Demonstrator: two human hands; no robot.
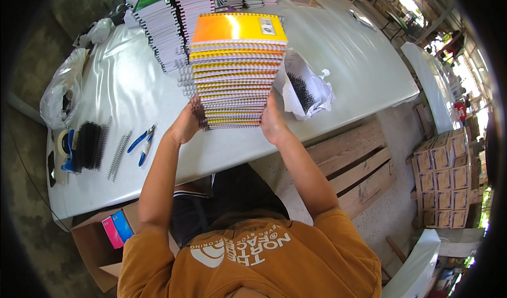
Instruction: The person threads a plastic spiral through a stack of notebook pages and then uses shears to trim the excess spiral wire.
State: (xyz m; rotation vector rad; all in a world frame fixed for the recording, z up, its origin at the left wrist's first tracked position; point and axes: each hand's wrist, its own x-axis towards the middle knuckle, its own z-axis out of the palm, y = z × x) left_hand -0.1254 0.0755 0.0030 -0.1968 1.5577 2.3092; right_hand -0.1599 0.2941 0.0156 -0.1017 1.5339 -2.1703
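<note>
A tall stack of spiral-bound notebooks (237, 81) with yellow-orange covers is between my hands at the table's middle. My left hand (186, 123) is closed on the lower left side of the stack, its fingers mostly hidden behind the coils. On the lower right side, my right hand (271, 120) grips the same stack, fingers out of sight. Whether the stack rests on the table or is lifted, I cannot tell. Close to its right lies a white paper wrapping (317, 95) holding loose black binding coils (301, 89).
Behind stand a green-topped notebook stack (161, 39) and several others. On the left of the white table (364, 55) lie blue-handled pliers (141, 144), coils (120, 155), a blue tape dispenser (70, 150) and a plastic bag (63, 87). A wooden pallet (351, 145) and cartons (442, 176) occupy the right.
</note>
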